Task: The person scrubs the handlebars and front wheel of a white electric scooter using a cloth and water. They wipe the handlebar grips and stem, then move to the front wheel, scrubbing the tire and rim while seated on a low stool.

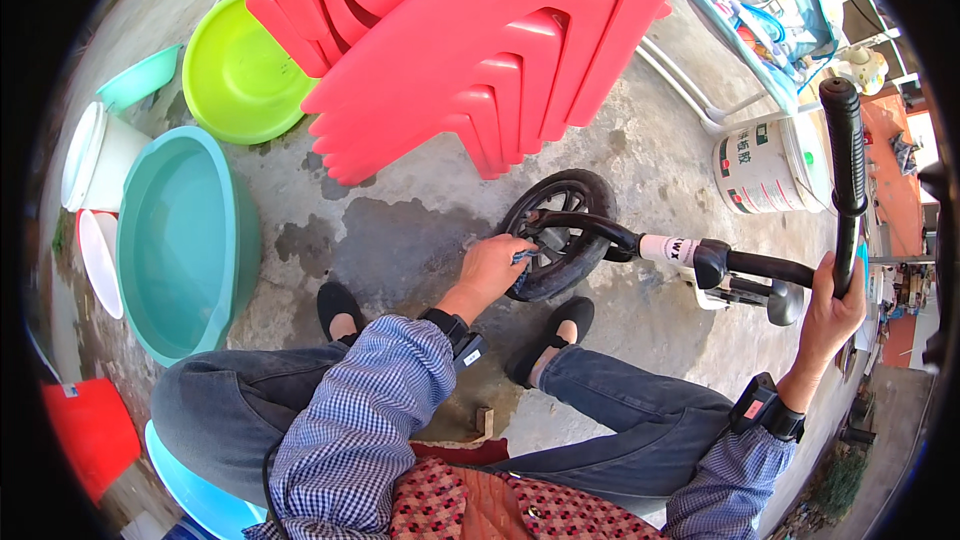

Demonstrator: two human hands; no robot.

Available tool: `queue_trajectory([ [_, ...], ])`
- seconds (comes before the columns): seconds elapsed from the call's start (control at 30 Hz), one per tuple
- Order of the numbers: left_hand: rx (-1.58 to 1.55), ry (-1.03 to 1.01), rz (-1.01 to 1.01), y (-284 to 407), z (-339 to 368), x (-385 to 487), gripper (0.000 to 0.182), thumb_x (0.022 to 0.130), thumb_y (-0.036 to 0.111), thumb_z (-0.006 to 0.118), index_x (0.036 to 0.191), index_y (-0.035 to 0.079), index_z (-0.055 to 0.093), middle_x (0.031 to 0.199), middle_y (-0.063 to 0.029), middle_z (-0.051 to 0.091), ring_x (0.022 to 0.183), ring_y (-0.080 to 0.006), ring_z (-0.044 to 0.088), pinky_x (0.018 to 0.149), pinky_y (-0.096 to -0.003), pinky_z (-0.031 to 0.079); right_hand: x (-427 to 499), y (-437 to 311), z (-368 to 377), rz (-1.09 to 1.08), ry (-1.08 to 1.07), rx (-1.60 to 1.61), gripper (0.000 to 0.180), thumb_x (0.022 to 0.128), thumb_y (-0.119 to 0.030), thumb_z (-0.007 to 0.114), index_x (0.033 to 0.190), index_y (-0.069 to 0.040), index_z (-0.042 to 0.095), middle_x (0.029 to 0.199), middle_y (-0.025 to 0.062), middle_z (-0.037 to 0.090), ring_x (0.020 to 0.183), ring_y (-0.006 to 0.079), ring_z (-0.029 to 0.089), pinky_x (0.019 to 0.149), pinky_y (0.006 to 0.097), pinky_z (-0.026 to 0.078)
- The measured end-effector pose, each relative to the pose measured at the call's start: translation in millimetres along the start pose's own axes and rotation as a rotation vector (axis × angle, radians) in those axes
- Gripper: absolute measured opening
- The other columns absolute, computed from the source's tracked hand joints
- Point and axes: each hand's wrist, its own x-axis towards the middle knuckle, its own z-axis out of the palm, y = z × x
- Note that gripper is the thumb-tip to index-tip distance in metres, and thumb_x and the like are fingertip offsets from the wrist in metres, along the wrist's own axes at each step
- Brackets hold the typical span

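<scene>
A small black bike (757, 267), apparently a child's balance bike, leans across the space before my knees with its handlebar to the right. My left hand (491, 270) pinches a dark blue cloth (525, 255) against the side of its spoked wheel (559, 285). Part of the cloth is hidden by my fingers and the wheel rim. My right hand (831, 307) is wrapped around the handlebar near its bend, below the ribbed black grip (846, 142). A white band with lettering circles the steering tube, and a grey bell-like cup (785, 304) sits near my right hand.
Stacked red plastic chairs (450, 67) stand ahead. A teal basin (176, 240) holding water, a lime-green basin (247, 75) and a white bucket (112, 157) are to the left. A printed white bucket (765, 165) stands at right, by a white-framed rack (720, 116). Wet patches (397, 240) darken the concrete.
</scene>
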Motion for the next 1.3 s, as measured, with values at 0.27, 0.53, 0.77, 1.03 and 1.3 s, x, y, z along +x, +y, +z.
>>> queue_trajectory([
  [0.27, 0.149, 0.151, 0.215, 8, 15, -2, 0.024, 0.078, 0.012, 0.072, 0.102, 0.014, 0.068, 0.091, -0.0090, 0.067, 0.078, -0.0351, 0.066, 0.068, -0.0437, 0.054, 9, -11, 2, -0.029, -0.036, 0.012, 0.025, 0.091, -0.014, 0.068, 0.080, -0.002, 0.048, 0.066, 0.0029, 0.034, 0.063, 0.0108, 0.031, 0.053, 0.0276, 0.028],
  [0.53, 0.365, 0.194, 0.388, -1, 29, -11, 0.021, 0.068, 0.013, 0.075, 0.085, 0.014, 0.064, 0.074, -0.0054, 0.064, 0.063, -0.0295, 0.064, 0.056, -0.0409, 0.051, 8, -23, 1, -0.049, -0.054, 0.009, 0.018, 0.089, -0.010, 0.066, 0.080, -0.004, 0.051, 0.065, 0.0034, 0.038, 0.062, 0.0101, 0.036, 0.055, 0.0262, 0.033],
  [0.77, 0.364, 0.270, 0.329, 0, 31, -19, 0.021, 0.067, 0.012, 0.073, 0.084, 0.014, 0.062, 0.069, -0.0053, 0.063, 0.061, -0.0293, 0.064, 0.056, -0.0406, 0.051, 6, -22, 2, -0.101, -0.051, -0.020, 0.022, 0.094, -0.017, 0.065, 0.083, -0.004, 0.051, 0.067, -0.0004, 0.036, 0.063, 0.0074, 0.032, 0.054, 0.0228, 0.028],
  [1.03, 0.499, 0.161, 0.383, -1, 33, -23, 0.027, 0.075, 0.012, 0.064, 0.102, 0.016, 0.065, 0.077, -0.0031, 0.059, 0.063, -0.0234, 0.064, 0.058, -0.0385, 0.049, 5, -25, 1, -0.097, -0.035, -0.029, 0.020, 0.094, -0.016, 0.066, 0.085, -0.004, 0.052, 0.067, 0.0001, 0.036, 0.063, 0.0076, 0.033, 0.054, 0.0227, 0.029],
  [1.3, 0.563, -0.102, 0.412, -23, 8, -43, 0.042, 0.077, 0.008, 0.063, 0.117, 0.021, 0.067, 0.084, -0.0013, 0.058, 0.064, -0.0226, 0.063, 0.061, -0.0389, 0.050, 6, -30, 2, -0.059, -0.030, -0.022, 0.015, 0.089, -0.011, 0.065, 0.083, -0.003, 0.054, 0.066, 0.0033, 0.041, 0.063, 0.0094, 0.038, 0.056, 0.0248, 0.036],
])
